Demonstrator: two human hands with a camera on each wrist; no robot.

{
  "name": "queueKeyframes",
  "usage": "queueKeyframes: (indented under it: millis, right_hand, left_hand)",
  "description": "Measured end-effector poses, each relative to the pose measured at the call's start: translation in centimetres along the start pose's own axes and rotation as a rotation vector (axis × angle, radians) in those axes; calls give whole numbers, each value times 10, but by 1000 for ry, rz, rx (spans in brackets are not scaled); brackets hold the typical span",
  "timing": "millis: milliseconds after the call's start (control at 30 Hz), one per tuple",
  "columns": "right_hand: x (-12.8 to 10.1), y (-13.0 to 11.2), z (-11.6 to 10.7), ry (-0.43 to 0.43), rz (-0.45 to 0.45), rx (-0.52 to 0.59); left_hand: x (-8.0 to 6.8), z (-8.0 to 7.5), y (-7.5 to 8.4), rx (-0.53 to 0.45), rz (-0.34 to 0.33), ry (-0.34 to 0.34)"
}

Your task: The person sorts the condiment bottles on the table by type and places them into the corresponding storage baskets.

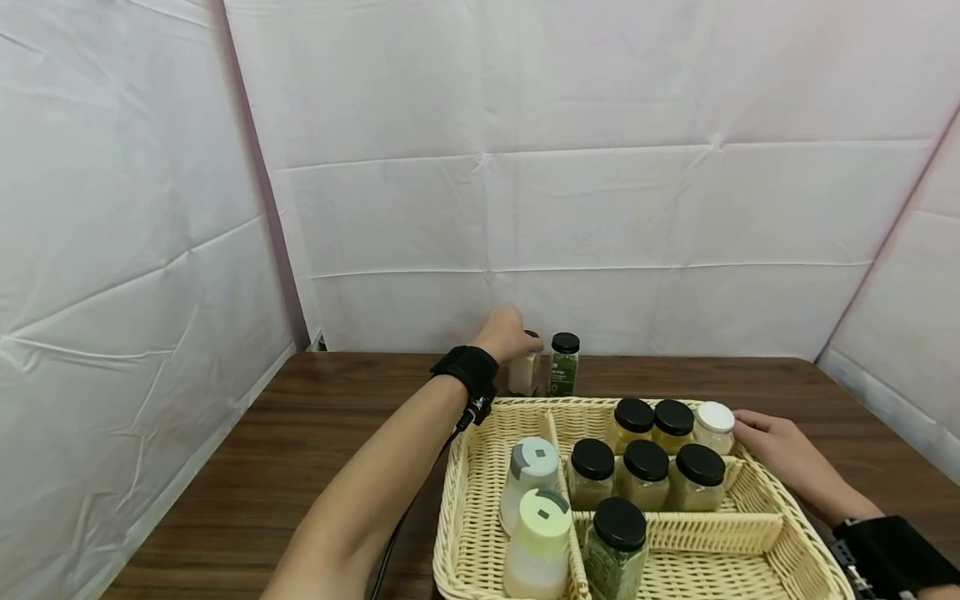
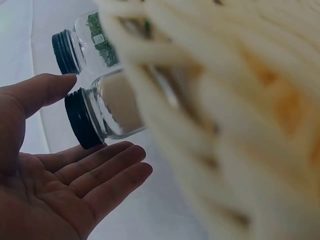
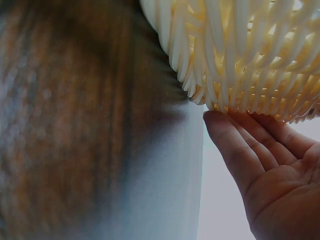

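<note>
Behind the basket, my left hand point(image 1: 507, 335) is at the black lid of a glass jar of beige powder point(image 1: 523, 375). In the left wrist view its thumb and straight fingers are spread on either side of that lid point(image 2: 83, 119), the thumb tip right at its edge. A second black-lidded jar, with green herbs point(image 1: 564, 367), stands just right of it. My right hand point(image 1: 783, 454) touches the outer side of the woven basket point(image 1: 806, 533) near its far right corner. Straight fingertips meet the weave point(image 3: 240, 75) in the right wrist view; the thumb is hidden there.
The divided basket holds several black-lidded jars point(image 1: 645, 475), a white-lidded jar point(image 1: 712, 427), a taller herb jar point(image 1: 615, 554), a grey-capped bottle point(image 1: 528, 475) and a yellow-capped bottle point(image 1: 538, 546). White sheets point(image 1: 600, 208) close off the wooden table point(image 1: 360, 392) behind and at both sides.
</note>
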State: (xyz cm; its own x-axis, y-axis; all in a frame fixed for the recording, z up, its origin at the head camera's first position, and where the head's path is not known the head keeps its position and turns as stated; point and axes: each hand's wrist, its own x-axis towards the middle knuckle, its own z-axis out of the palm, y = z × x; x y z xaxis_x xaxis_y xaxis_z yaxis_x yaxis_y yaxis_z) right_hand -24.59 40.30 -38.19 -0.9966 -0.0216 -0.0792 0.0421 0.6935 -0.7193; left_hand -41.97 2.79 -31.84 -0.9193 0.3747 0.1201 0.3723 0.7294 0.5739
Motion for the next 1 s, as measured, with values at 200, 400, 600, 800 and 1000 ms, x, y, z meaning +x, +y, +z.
queueKeyframes:
  millis: [200,400,600,800,1000]
  right_hand:
    - [1,1,2,3,-4,-1]
    - [2,0,0,18,-11,-19]
    - [2,0,-1,21,-19,-36]
    - [2,0,-1,25,-12,-52]
    - [2,0,-1,23,-17,-56]
  left_hand:
    - [-1,4,-2,-19,-29,-12]
    - [0,5,-1,43,-46,-13]
    - [1,7,-2,68,-48,3]
    - [0,7,-3,34,-44,6]
    - [-1,9,-4,24,-32,9]
